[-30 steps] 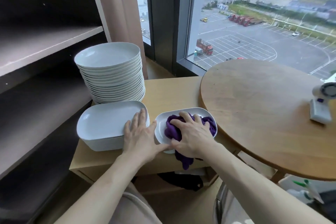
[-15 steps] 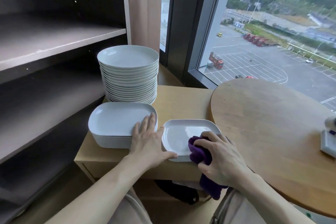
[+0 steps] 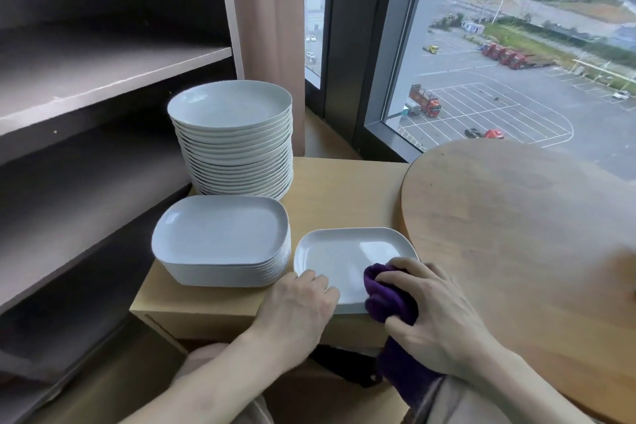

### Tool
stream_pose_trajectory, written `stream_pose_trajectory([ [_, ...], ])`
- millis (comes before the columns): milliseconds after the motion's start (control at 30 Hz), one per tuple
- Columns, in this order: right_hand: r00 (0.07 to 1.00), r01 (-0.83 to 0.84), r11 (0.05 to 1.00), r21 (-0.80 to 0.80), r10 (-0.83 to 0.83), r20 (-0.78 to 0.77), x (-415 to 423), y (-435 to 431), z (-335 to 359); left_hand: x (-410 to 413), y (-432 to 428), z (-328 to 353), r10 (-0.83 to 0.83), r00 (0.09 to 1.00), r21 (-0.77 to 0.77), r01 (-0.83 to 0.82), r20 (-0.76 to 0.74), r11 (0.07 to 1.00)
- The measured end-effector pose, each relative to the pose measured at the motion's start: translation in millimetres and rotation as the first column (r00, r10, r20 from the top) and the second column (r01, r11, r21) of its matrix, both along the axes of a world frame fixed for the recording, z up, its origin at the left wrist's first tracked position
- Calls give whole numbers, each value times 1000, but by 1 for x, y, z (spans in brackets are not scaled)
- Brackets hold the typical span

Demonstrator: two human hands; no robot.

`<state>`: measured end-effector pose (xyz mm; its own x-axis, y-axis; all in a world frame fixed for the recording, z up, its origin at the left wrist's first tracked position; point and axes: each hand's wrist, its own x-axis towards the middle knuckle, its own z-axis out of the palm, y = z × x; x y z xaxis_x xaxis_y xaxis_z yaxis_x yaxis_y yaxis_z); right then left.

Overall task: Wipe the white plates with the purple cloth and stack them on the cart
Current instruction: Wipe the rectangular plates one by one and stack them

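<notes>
1. On the cart's (image 3: 330, 189) near edge, right of centre: single rectangular plate (image 3: 344, 258), white, lying flat, face up.
2. Purple cloth (image 3: 389, 299) bunched on the plate's near right corner. Its tail hangs over the cart's front edge.
3. Right hand (image 3: 437, 317) closed around the cloth, fingers curled over the wad and pressing it onto the plate.
4. Left hand (image 3: 299, 306) at the plate's near left rim, fingers curled over the edge and gripping it.
5. Just left of the plate, close beside it: stack of rectangular plates (image 3: 220, 237), white, edges aligned.
6. Behind that, stack of round plates (image 3: 234, 134), taller, on the cart's far left corner.
7. Round table (image 3: 516, 234), wood, on the right, its rim overlapping the cart's right side.
8. Shelving (image 3: 86, 79) runs along the left. Curtain (image 3: 268, 27) hangs behind the round stack.
9. Window (image 3: 516, 62) beyond, looking down on a car park.
</notes>
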<state>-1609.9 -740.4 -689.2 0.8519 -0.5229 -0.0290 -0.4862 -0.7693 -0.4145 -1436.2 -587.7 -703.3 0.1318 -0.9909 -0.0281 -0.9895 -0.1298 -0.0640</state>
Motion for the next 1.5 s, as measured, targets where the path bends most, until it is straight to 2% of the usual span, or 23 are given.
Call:
stream_pose_trajectory([
  [233,997,68,996,53,-70,35,-1,-4,4,-5,0,-7,-4,998,-104,10,60,995],
  [700,989,100,989,106,-110,98,0,-2,4,-6,2,-6,-72,996,-217,81,47,973],
  [800,985,109,989,101,-121,119,0,-2,4,-1,3,-5,-50,999,-283,51,11,958],
  [967,988,70,997,-36,-64,142,0,3,6,12,0,3,10,992,-464,-67,-124,883],
  [1100,982,59,997,-45,-50,183,2,9,3,25,3,12,0,978,-496,-107,-211,862],
  [1433,982,58,998,-26,-52,184,3,10,-1,51,8,23,47,978,-550,-154,-204,821],
  [1500,977,65,998,-24,-59,206,2,10,-2,59,14,28,65,966,-567,-201,-251,799],
])
